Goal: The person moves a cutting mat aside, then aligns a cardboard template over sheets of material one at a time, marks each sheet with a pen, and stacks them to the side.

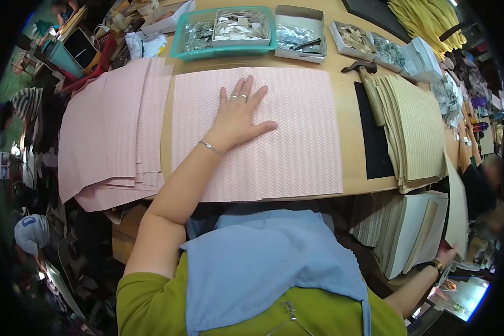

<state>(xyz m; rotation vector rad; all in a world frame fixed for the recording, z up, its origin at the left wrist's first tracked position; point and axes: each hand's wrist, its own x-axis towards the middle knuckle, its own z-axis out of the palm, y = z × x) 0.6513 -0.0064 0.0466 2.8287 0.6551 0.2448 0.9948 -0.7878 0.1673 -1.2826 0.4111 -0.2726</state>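
My left hand (238, 120) lies flat with its fingers spread on a pink sheet with a woven herringbone texture (299, 145). A fold or seam line runs down the middle of that sheet. Low on the right, beside the table, my right hand (446, 255) grips the lower end of a cream sheet (457, 204) that stands nearly on edge. Its fingers are partly hidden by the sheet. Close by is a row of upright pale sheets (395, 235) below the table edge.
Stacked pink sheets (109, 129) lie on the left of the table (350, 134). To the right are a stack of yellowish textured sheets (414, 129), a hammer (369, 84) and a black sheet (374, 140). A teal tray (179, 42) and small-parts boxes (301, 14) line the back. Other people work nearby.
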